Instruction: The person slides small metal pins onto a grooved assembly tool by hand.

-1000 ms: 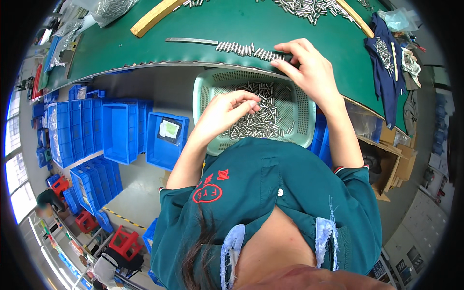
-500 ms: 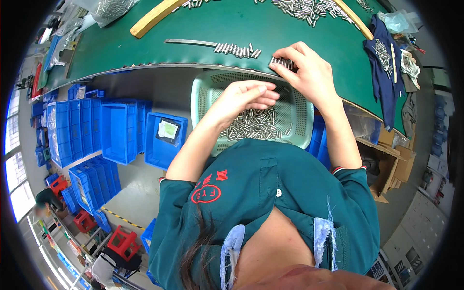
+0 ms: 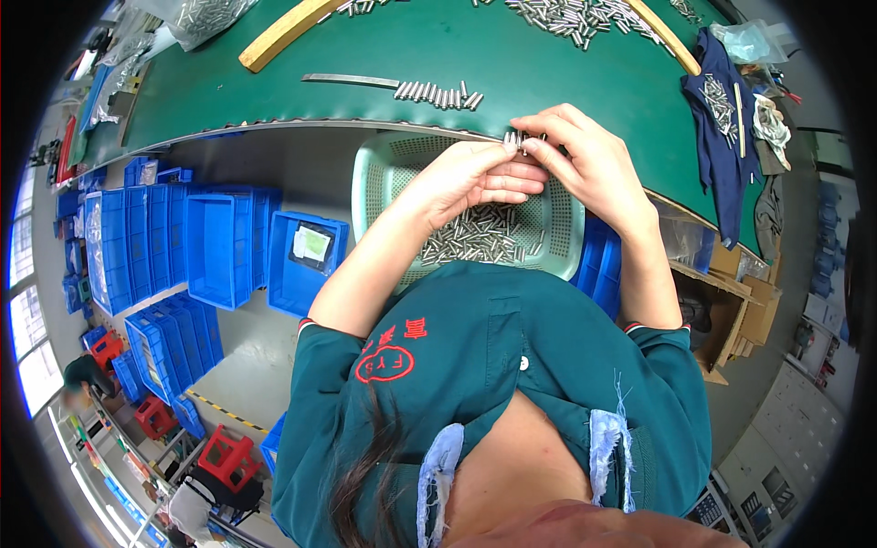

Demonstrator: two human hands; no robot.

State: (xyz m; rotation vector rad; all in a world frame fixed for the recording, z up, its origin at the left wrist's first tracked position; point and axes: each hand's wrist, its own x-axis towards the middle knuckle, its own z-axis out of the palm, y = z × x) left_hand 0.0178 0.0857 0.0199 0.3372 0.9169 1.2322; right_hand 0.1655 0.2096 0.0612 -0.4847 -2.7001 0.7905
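Note:
My right hand (image 3: 594, 164) grips a small row of short metal pins (image 3: 521, 139) between thumb and fingers, at the table's front edge. From the left, my left hand (image 3: 480, 183) meets it there, thumb and forefinger closed on the same pins and its other fingers curled below. Under both hands is a pale green perforated basket (image 3: 368, 187) with a heap of loose metal pins (image 3: 484, 236). On the green table, left of my hands, a row of pins (image 3: 438, 94) lies at the end of a thin metal strip (image 3: 352, 79).
A large pin pile (image 3: 580, 20) lies at the far side beside a wooden bar (image 3: 662, 36); another wooden bar (image 3: 288, 35) is to the left. Dark blue cloth (image 3: 722, 146) bearing pins hangs over the right edge. Blue bins (image 3: 219, 247) stand at left, a cardboard box (image 3: 717, 320) at right.
My right hand has lifted the pins off the table edge and drawn them slightly toward me. My left hand has moved right and up to meet them.

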